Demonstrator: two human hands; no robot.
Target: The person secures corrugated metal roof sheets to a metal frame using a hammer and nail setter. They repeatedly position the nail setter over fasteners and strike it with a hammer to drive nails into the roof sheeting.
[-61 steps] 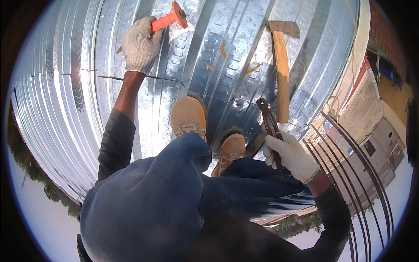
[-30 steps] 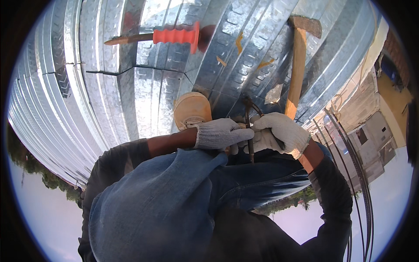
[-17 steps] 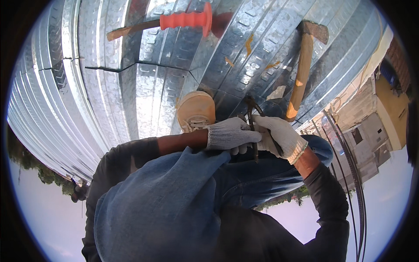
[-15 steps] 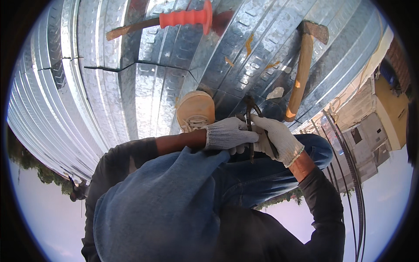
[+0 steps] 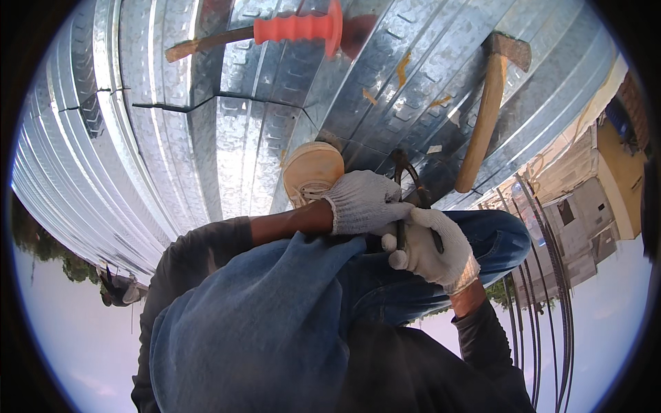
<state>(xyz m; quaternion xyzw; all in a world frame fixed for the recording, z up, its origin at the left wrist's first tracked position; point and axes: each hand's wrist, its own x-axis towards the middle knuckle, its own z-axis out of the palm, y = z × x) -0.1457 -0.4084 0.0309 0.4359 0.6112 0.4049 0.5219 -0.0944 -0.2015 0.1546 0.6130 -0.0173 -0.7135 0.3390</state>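
Observation:
Both hands wear whitish knitted work gloves and meet over my bent right leg. Dark metal pincers [image 5: 418, 193] stand between them, jaws toward the metal sheet and handles spread. My right hand [image 5: 438, 246] is closed round the handles from the right, thumb across the top. From the left, my left hand [image 5: 365, 202] has its curled fingers over the left handle; its fingertips are partly hidden. Beyond my hands, a wooden-handled hammer [image 5: 482, 124] lies on the right. At the far left rests a chisel [image 5: 296, 29] with a red ribbed hand guard.
Ribbed galvanized metal sheets [image 5: 255, 148] lie under me, crossed by a dark bent line [image 5: 220, 95]. My tan shoe [image 5: 313, 171] stands on them. Several yellowish scraps [image 5: 403, 70] lie near the hammer. Dark rods [image 5: 551, 255] rise at right, before buildings [image 5: 585, 213]. Another person [image 5: 122, 289] is far left.
My right hand has shifted down and turned round the pincers, whose handles sit differently. My left hand has moved slightly right and up. The view has shifted a little.

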